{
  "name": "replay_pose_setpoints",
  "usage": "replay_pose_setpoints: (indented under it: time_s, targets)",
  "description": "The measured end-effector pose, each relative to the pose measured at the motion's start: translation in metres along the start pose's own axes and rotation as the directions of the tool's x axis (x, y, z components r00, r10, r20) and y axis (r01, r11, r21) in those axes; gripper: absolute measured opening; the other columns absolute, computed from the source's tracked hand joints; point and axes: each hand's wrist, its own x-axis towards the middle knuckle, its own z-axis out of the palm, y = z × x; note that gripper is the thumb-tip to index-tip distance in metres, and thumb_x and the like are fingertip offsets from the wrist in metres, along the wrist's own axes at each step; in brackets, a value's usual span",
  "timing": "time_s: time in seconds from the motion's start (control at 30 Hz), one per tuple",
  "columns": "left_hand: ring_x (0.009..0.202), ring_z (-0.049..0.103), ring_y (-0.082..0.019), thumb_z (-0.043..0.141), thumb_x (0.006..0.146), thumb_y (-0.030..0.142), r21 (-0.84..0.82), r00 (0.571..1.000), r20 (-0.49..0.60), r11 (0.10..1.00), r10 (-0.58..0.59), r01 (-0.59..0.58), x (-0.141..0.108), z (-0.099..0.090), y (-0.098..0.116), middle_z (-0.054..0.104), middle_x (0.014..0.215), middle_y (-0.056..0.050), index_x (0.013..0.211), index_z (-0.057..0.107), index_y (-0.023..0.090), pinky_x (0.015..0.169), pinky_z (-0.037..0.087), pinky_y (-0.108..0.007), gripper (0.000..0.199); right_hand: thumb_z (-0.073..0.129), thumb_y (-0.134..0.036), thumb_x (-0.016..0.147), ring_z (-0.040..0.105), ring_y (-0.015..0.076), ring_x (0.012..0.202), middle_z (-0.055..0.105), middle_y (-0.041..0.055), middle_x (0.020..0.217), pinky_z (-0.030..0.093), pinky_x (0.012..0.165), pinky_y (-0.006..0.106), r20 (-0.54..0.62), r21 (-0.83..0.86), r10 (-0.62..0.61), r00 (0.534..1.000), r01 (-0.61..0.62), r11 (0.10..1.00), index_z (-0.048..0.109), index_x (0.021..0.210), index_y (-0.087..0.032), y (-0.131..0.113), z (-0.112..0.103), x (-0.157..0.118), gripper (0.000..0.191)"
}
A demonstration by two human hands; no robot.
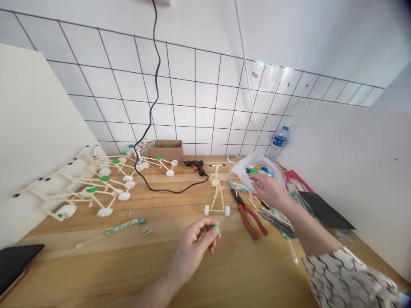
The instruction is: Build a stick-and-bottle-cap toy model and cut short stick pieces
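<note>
My left hand (197,239) pinches a small green bottle cap (216,229) between thumb and fingertips, low over the table. My right hand (268,188) stretches out at the front of a white plastic bag (278,167) that holds several coloured caps (261,170), blue, green and yellow; its fingers look slightly apart. Between the hands and the wall stands a small wooden-stick tricycle model (218,199) with white wheels, black handlebar tips and a yellow piece near its middle.
Several finished-looking stick models (105,188) with green seats stand at left. A glue gun (195,166), cardboard box (165,149), red-handled pliers (247,214), scissors (278,222), water bottle (278,143), black sheet (326,209) and torn wrapper (125,225) lie around. White panels border both sides.
</note>
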Motion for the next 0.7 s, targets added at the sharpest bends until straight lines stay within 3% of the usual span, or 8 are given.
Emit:
replay_pose_setpoints:
  time_s: [0.03, 0.07, 0.17, 0.3, 0.5, 0.6, 0.7]
  targets:
    - [0.054, 0.049, -0.009, 0.056, 0.078, 0.032, -0.076, 1.0, 0.007, 0.997, -0.024, 0.024, 0.001, -0.001, 0.001, 0.059, 0.068, -0.001, 0.087, 0.058, 0.013, 0.052, 0.042, -0.022, 0.021, 0.046, -0.024, 0.086, 0.057, 0.0198, 0.098, 0.061, 0.0078, 0.11, 0.044, 0.085, 0.031, 0.001, 0.062, -0.045, 0.999, 0.044, 0.997, 0.059, 0.107, -0.02, -0.013, 0.002, -0.015, 0.025]
    - [0.054, 0.049, -0.009, 0.057, 0.078, 0.032, -0.145, 0.999, 0.016, 0.988, -0.042, 0.044, 0.002, -0.001, 0.001, 0.059, 0.069, -0.002, 0.087, 0.058, 0.013, 0.051, 0.041, -0.022, 0.022, 0.048, -0.024, 0.085, 0.058, 0.0197, 0.096, 0.062, 0.0073, 0.108, 0.044, 0.084, 0.032, -0.024, 0.241, -0.125, 0.992, 0.127, 0.962, 0.06, 0.106, -0.02, -0.027, 0.004, -0.031, 0.025]
    - [0.053, 0.048, -0.008, 0.062, 0.074, 0.034, -0.294, 0.996, 0.054, 0.952, -0.073, 0.086, 0.005, -0.003, 0.0, 0.059, 0.068, -0.002, 0.084, 0.06, 0.012, 0.049, 0.038, -0.021, 0.024, 0.056, -0.026, 0.08, 0.06, 0.018, 0.086, 0.065, 0.0052, 0.097, 0.046, 0.077, 0.031, -0.06, 0.606, -0.271, 0.961, 0.251, 0.755, 0.062, 0.102, -0.021, -0.07, 0.011, -0.071, 0.024]
    - [0.056, 0.05, -0.009, 0.064, 0.073, 0.037, -0.337, 0.995, 0.073, 0.937, -0.066, 0.087, 0.005, -0.002, 0.0, 0.058, 0.068, -0.001, 0.083, 0.062, 0.013, 0.049, 0.039, -0.02, 0.027, 0.063, -0.022, 0.074, 0.058, 0.0176, 0.088, 0.065, 0.0044, 0.094, 0.045, 0.079, 0.03, -0.121, 0.729, -0.27, 0.955, 0.27, 0.629, 0.063, 0.096, -0.021, -0.106, 0.016, -0.092, 0.022]
    - [0.057, 0.053, -0.011, 0.061, 0.075, 0.037, -0.257, 0.994, 0.065, 0.962, -0.084, 0.098, 0.005, -0.001, -0.002, 0.06, 0.072, -0.002, 0.106, 0.055, 0.013, 0.054, 0.043, -0.023, 0.04, 0.061, -0.016, 0.075, 0.056, 0.0161, 0.082, 0.062, 0.0039, 0.084, 0.044, 0.076, 0.029, -0.14, 0.786, -0.251, 0.958, 0.262, 0.56, 0.064, 0.082, -0.019, -0.109, 0.032, -0.088, 0.009]
    - [0.055, 0.054, -0.012, 0.058, 0.077, 0.038, -0.17, 0.991, 0.104, 0.98, -0.088, 0.105, 0.005, -0.001, -0.008, 0.06, 0.068, -0.001, 0.112, 0.051, 0.012, 0.054, 0.045, -0.025, 0.044, 0.061, -0.015, 0.075, 0.057, 0.0164, 0.079, 0.061, 0.0031, 0.077, 0.044, 0.074, 0.029, -0.098, 0.835, -0.205, 0.974, 0.193, 0.515, 0.063, 0.076, -0.018, -0.107, 0.042, -0.091, 0.004]
    - [0.056, 0.055, -0.013, 0.049, 0.083, 0.04, -0.05, 0.987, 0.137, 0.995, -0.083, 0.091, 0.002, -0.001, -0.009, 0.06, 0.063, 0.0, 0.117, 0.049, 0.013, 0.057, 0.046, -0.026, 0.043, 0.06, -0.021, 0.077, 0.059, 0.0154, 0.069, 0.062, 0.0016, 0.066, 0.044, 0.07, 0.029, 0.019, 0.934, -0.187, 0.982, 0.05, 0.354, 0.058, 0.072, -0.017, -0.105, 0.048, -0.093, 0.007]
